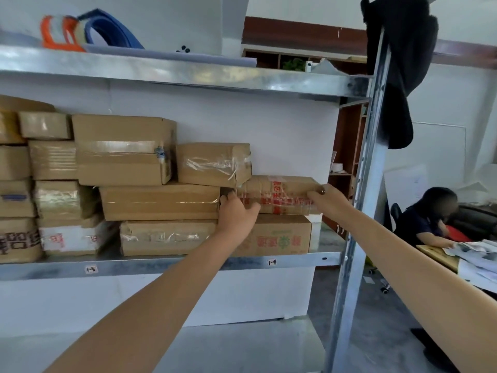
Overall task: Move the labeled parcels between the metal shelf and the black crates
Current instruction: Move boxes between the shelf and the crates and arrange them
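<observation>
A flat cardboard parcel with red printed tape [282, 193] lies on the metal shelf [172, 265], on top of a parcel with green and red print [279, 238]. My left hand [236, 214] grips its left end and my right hand [326, 199] grips its right end. Several other brown taped parcels are stacked to the left; a small one [213, 164] rests just above my left hand. No black crates are in view.
The shelf's upright post [360, 211] stands just right of my right hand, with a black garment [398, 71] hanging from it. A seated person [430, 219] works at a desk at the right. Coloured straps [88, 30] lie on the upper shelf.
</observation>
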{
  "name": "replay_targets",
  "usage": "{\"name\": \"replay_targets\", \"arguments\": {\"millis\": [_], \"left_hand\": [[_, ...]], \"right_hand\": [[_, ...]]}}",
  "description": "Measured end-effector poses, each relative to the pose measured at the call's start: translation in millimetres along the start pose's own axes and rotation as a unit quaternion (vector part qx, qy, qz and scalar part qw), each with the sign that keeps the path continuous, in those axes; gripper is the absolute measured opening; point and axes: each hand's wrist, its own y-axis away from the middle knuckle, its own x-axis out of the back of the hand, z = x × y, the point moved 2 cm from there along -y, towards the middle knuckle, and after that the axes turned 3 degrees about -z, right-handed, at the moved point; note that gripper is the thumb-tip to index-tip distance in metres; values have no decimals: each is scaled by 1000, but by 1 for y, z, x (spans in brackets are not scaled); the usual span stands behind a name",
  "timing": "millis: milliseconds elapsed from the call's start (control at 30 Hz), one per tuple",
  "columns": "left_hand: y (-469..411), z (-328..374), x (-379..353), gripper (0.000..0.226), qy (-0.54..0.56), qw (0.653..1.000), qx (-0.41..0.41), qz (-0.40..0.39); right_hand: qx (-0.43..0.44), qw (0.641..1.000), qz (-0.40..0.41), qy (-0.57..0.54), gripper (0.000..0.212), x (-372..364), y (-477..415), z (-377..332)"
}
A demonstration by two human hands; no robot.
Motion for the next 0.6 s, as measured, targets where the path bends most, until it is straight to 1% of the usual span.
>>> {"name": "replay_targets", "arguments": {"millis": [100,200,300,400,500,533,600], "left_hand": [[0,2,-2,65,24,1000,9,4],[-1,3,-3,54,48,999,18,4],[-1,0,-1,50,55,998,23,-8],[0,-7,5,46,75,996,39,-5],[2,-12,12,24,69,997,38,-4],[4,-15,15,15,67,997,34,-6],[11,-21,22,12,75,997,16,-1]], "right_hand": [[-7,999,3,-49,46,-1,-8,2],[-20,998,10,-65,49,0,-12,6],[-20,998,0,-61,58,-1,-16,7],[-7,999,-27,-36,63,-6,-19,4],[0,999,-41,-13,67,-12,-16,-2],[6,999,-31,6,69,-14,-14,-5],[45,995,25,89,74,-16,-9,-12]]}}
